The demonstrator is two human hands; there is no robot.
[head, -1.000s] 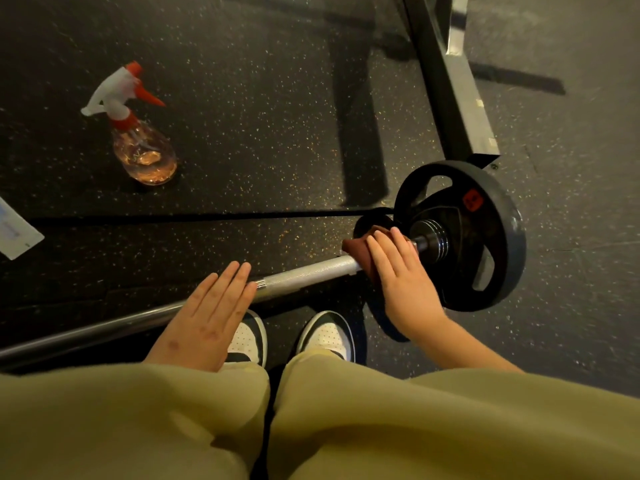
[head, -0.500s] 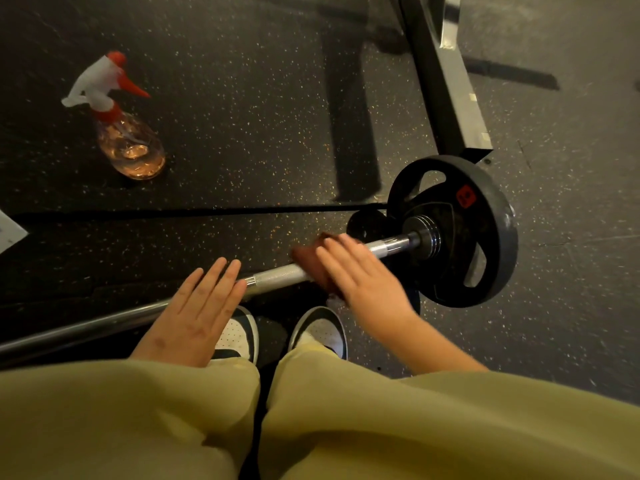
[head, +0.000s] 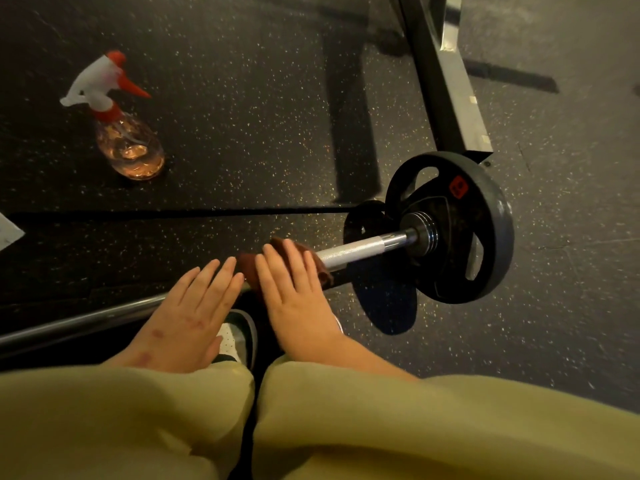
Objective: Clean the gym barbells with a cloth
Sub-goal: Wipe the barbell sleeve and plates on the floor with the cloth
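Note:
A steel barbell (head: 360, 251) lies across the black rubber floor, with a black weight plate (head: 485, 230) on its right end. My right hand (head: 294, 292) lies flat with straight fingers on a brown cloth (head: 247, 266), pressing it onto the bar left of the bare knurled section. Beside it, my left hand (head: 194, 313) rests on the bar with its fingers straight, fingertips almost touching the cloth. Under both hands the bar is hidden.
A clear spray bottle (head: 124, 140) with a white and red trigger stands on the floor at the far left. A metal rack foot (head: 450, 84) runs back behind the plate. My shoes (head: 235, 337) and olive trousers fill the near edge. A white paper corner (head: 8, 233) shows at left.
My right hand has slid the cloth leftward along the bar, away from the plate collar, until it sits next to my left hand. The left hand has stayed on the bar.

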